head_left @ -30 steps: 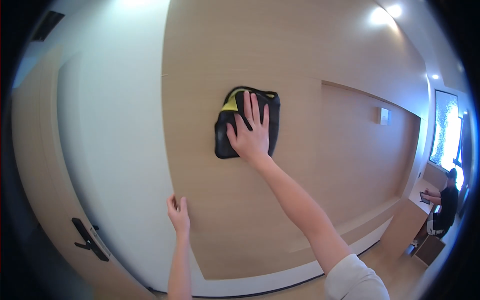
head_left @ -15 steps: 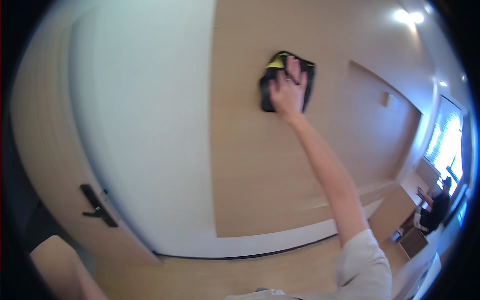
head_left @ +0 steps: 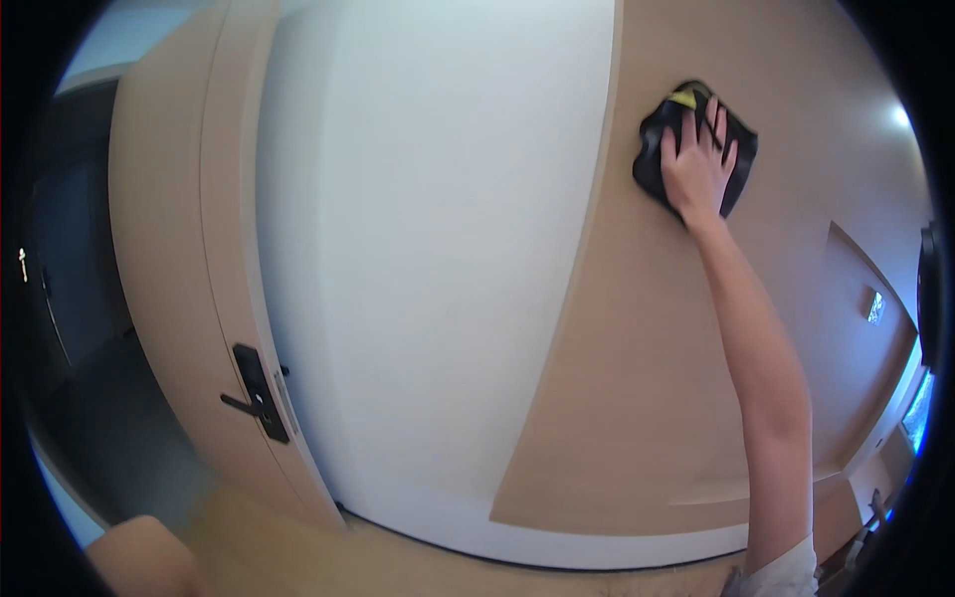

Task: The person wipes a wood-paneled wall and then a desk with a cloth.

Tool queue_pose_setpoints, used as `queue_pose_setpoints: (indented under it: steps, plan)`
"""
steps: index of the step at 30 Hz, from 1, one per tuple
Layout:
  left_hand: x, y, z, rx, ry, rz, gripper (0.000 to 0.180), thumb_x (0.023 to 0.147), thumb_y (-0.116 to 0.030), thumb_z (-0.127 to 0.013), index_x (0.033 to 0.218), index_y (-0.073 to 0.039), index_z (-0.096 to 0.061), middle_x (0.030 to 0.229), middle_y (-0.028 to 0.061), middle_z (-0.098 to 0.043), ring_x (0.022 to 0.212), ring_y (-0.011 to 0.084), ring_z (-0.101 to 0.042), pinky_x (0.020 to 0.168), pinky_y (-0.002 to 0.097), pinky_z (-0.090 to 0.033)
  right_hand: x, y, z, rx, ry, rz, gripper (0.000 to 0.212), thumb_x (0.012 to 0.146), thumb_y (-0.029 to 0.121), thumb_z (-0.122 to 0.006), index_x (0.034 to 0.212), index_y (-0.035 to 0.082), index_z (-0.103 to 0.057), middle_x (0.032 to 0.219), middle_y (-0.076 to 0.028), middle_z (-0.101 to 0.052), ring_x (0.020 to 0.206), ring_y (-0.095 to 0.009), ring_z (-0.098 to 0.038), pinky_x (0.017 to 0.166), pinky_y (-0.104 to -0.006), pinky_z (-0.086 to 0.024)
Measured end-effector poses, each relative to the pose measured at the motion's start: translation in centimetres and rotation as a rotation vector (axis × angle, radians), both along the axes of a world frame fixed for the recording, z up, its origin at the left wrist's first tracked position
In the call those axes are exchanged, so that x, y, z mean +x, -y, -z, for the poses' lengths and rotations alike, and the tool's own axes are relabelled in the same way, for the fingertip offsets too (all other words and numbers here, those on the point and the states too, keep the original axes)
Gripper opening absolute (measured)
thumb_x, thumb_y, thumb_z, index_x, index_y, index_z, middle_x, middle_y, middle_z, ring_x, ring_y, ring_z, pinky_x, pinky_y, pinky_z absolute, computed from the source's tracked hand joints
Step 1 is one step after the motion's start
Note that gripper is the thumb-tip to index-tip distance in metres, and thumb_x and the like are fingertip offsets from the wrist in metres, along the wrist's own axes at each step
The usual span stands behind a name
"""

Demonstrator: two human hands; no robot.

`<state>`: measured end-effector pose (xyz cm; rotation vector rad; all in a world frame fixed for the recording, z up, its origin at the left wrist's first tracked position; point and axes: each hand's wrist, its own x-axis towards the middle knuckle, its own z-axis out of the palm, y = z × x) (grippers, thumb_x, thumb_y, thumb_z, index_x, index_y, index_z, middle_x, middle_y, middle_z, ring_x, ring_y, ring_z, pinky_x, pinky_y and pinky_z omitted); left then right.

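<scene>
High on the wood-toned wall panel [head_left: 597,398], a black cloth [head_left: 652,154] with a yellow patch near its top lies against the surface. My right hand [head_left: 698,177] presses flat on it, its fingers open and spread, the arm stretched upward. A dark thin strip crosses the fingers; whether it belongs to the cloth I cannot tell. Of my left arm only a bent, bare part shows at the lower left, and the left hand is out of the picture.
Left of the panel is a white wall section [head_left: 448,249]. An open wooden door [head_left: 179,249] with a black handle [head_left: 261,393] stands at the left, a dark room beyond it. A recess with a small wall plate [head_left: 874,305] lies at right.
The view has swung left, so the door and dark room show more. My right hand stays spread on the black cloth. The person at far right has mostly gone out of view.
</scene>
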<state>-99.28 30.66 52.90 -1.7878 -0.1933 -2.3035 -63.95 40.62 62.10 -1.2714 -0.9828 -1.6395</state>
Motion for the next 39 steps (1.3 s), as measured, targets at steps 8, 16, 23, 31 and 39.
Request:
queue_pose_setpoints:
  steps: [8,16,23,31,39]
  plan:
    - [-4.5,-0.7,-1.3,-0.023,0.034,-0.122,0.036,0.095,-0.027,-0.043,0.116,0.0,-0.054,0.112,0.0162,-0.061,0.109,0.0256,-0.055,0.099,0.0392,-0.041,-7.3,-2.6,-4.9,0.101,0.069,-0.12,0.054,0.088,0.044,-0.049,0.13,0.009,-0.055,0.152,-0.016,-0.035,0.145,-0.03,-0.021,0.114,-0.0563,-0.017]
    - [-1.2,-1.9,-3.8,0.018,0.0,-0.061,0.037,0.095,-0.027,-0.042,0.116,0.0,-0.054,0.113,0.0166,-0.06,0.109,0.0262,-0.055,0.099,0.0397,-0.041,-4.7,1.8,-7.0,-0.032,-0.082,-0.044,0.065,0.092,0.042,-0.048,0.142,0.001,-0.04,0.151,-0.02,-0.034,0.14,-0.032,-0.031,0.114,-0.0511,-0.022]
    - [-3.6,-1.7,-1.9,-0.019,0.027,-0.053,0.037,0.094,-0.027,-0.041,0.115,0.001,-0.054,0.113,0.017,-0.06,0.109,0.0267,-0.055,0.098,0.04,-0.041,-6.4,-1.2,-1.0,0.045,0.03,-0.176,0.045,0.087,0.038,-0.053,0.118,0.007,-0.059,0.152,-0.019,-0.032,0.145,-0.031,-0.02,0.113,-0.058,-0.016]
    - [-7.8,1.5,-0.3,0.036,0.138,-0.064,0.037,0.094,-0.027,-0.041,0.115,0.001,-0.054,0.113,0.0174,-0.06,0.109,0.0274,-0.055,0.098,0.0404,-0.041,-6.0,1.1,6.6,-0.231,0.16,-0.203,0.037,0.082,0.032,-0.06,0.105,0.005,-0.065,0.155,-0.021,-0.026,0.146,-0.032,-0.019,0.113,-0.0578,-0.017]
    - [-12.2,9.6,7.5,0.442,0.456,0.064,0.037,0.094,-0.027,-0.04,0.115,0.001,-0.054,0.113,0.0178,-0.06,0.109,0.028,-0.055,0.098,0.0409,-0.041,-2.8,4.6,3.1,-0.443,0.407,-0.132,0.06,0.084,0.033,-0.06,0.14,0.015,-0.048,0.155,-0.01,-0.029,0.143,-0.024,-0.028,0.114,-0.0489,-0.023]
